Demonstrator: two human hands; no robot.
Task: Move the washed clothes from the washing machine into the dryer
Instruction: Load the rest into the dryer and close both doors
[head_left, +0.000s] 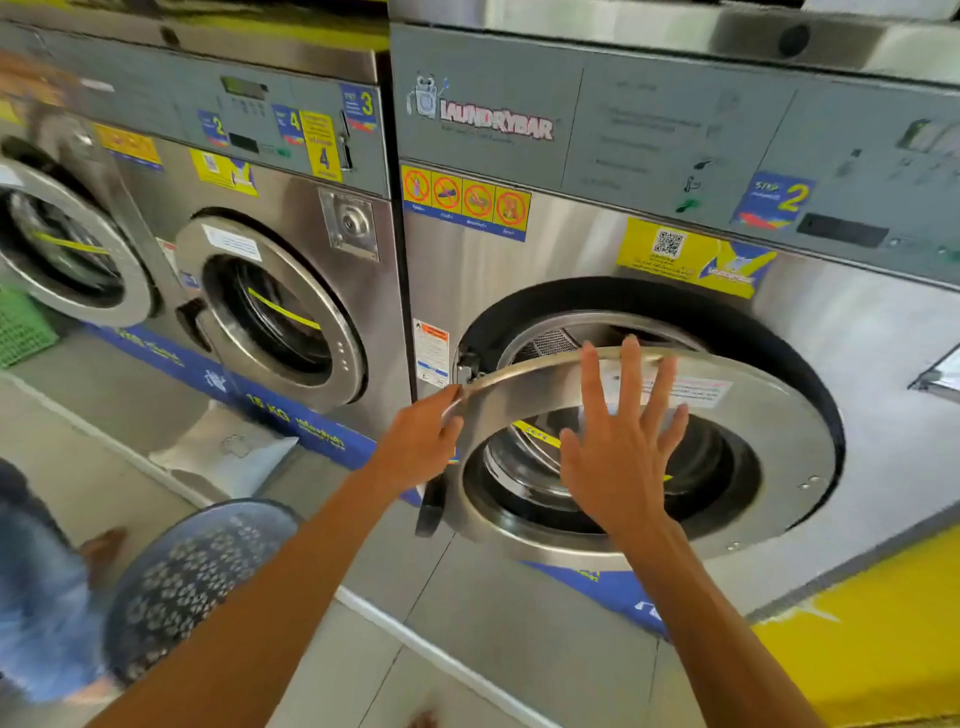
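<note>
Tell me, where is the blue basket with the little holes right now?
The blue basket is low on the left of the head view, on the floor before the washing machines, just under the person's left forearm.

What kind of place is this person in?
Most likely a self-service laundromat: a row of steel front-loading machines, numbered step stickers on their panels, and a "Laundrybar" logo on the nearest one.

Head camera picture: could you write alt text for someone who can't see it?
A person's left hand grips the left edge of a steel washer's partly open round door, while the right hand is spread flat against the door's front. Two more washers stand to the left, and a blue perforated basket sits on the floor.
</note>
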